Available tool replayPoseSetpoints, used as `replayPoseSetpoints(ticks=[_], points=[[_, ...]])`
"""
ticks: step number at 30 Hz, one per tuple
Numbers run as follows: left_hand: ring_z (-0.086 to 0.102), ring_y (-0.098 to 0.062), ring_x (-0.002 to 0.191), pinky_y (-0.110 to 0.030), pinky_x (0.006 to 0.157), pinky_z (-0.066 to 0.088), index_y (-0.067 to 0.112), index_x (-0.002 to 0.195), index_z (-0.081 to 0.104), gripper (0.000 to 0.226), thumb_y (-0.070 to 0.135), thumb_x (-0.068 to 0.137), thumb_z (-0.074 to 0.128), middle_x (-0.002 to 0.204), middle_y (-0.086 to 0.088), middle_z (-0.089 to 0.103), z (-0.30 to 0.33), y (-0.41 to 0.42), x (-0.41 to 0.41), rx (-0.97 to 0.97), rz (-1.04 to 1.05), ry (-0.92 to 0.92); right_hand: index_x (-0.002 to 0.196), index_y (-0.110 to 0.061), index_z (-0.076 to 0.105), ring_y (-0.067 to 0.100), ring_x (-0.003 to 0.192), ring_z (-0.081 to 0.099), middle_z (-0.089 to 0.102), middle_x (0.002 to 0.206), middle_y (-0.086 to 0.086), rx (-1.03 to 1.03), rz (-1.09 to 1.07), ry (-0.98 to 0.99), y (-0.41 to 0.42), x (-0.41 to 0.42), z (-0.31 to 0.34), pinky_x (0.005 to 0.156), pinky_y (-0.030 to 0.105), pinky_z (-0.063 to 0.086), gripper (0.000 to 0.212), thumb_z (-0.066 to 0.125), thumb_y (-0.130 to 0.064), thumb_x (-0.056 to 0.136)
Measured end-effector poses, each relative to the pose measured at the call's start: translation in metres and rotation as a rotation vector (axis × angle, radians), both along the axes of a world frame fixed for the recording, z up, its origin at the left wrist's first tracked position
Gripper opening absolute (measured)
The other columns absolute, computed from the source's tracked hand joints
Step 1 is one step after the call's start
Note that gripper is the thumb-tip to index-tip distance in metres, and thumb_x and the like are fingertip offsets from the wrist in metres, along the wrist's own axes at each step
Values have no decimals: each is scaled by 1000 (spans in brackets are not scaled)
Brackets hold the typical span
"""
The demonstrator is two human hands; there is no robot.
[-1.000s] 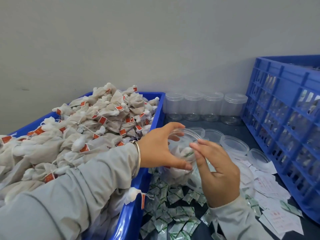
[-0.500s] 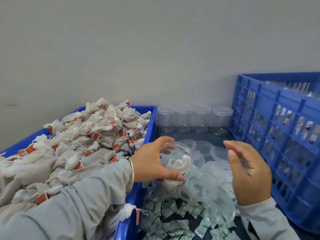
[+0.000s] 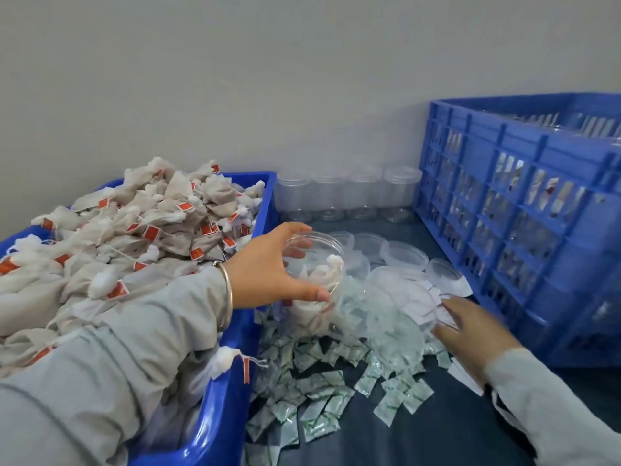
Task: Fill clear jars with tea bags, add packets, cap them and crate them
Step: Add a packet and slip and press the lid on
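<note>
Jar (image 3: 316,284) of tea bags, uncapped, is gripped around its rim by the left hand (image 3: 268,270). Right hand (image 3: 470,327) rests with loose fingers on white paper slips (image 3: 426,304).

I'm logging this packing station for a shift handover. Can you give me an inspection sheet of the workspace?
Surface: dark table.
Job's things: open jar holding tea bags; blue bin heaped with tea bags; green packets; loose lids; empty jars; blue crate.
Clutter: white paper slips.
Grippers: left hand grips the jar; right hand on the slips.
Cables: nothing seen.
Surroundings: plain wall.
</note>
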State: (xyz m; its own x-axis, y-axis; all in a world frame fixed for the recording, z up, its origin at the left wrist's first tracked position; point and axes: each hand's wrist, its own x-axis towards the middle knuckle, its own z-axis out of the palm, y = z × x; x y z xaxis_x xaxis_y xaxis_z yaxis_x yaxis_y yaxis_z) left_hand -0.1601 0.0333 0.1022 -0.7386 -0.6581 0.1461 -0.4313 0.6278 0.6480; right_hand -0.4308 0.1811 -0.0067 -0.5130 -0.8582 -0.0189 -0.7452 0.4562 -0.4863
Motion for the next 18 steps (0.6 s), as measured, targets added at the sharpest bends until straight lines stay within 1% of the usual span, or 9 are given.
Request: replayPoseSetpoints(ticks=[2,4,6,8,11,13,14,16,18], points=[[53,8,106,-16,88,46,31,133,35,108,63,39,75,120,17,55,0,0,1,2,5,6,132,-10,51,21,126,46,49,139,6,-54,-15,-31,-1,3,0,98,25,34,48,64,-22,87],[54,6,106,-19,90,47,30,133,35,109,64,37,74,120,16,55,-1,0,0,4,4,12,130,-10,55,19,123,48,52,137,4,-105,-34,-53,1,4,-1,97,24,35,46,65,-20,86],[55,2,108,-24,92,48,31,132,36,110,66,35,73,119,16,55,-1,1,0,12,7,18,124,-16,61,17,115,53,58,130,0,-123,-76,-61,5,4,1,86,21,37,40,66,-24,85],[55,-1,109,-27,94,48,30,133,35,111,67,35,72,119,16,54,0,1,0,14,5,13,119,-18,64,13,108,55,62,125,-2,-141,-119,-94,7,3,1,80,19,34,37,67,-26,84],[55,-2,110,-28,95,48,29,134,34,112,67,36,72,121,15,54,1,1,1,12,-1,1,118,-16,65,11,108,56,61,127,-2,-170,-131,-146,7,1,-1,83,16,33,33,66,-23,85],[55,-2,109,-27,94,48,29,134,34,111,67,36,72,120,16,54,1,1,1,8,-1,-2,114,-17,68,8,97,55,61,127,-3,-190,-138,-163,8,-1,-1,84,17,35,26,62,-20,88],[55,-1,109,-26,94,48,30,134,34,111,67,36,71,120,16,54,1,1,1,6,-1,-2,111,-18,70,7,91,54,62,125,-3,-210,-147,-178,8,-3,-1,81,17,37,24,61,-19,89],[55,0,108,-24,93,48,29,134,34,110,66,37,72,120,17,53,2,2,0,1,-3,-3,105,-15,73,7,85,51,65,120,-4,-239,-169,-166,8,-6,-2,75,17,37,20,59,-18,90],[55,0,107,-23,92,48,30,134,34,109,65,38,72,119,17,53,2,1,0,0,-5,-4,92,-5,74,12,82,56,68,114,-3,-237,-180,-125,6,-6,-3,75,20,40,17,61,-16,89]])
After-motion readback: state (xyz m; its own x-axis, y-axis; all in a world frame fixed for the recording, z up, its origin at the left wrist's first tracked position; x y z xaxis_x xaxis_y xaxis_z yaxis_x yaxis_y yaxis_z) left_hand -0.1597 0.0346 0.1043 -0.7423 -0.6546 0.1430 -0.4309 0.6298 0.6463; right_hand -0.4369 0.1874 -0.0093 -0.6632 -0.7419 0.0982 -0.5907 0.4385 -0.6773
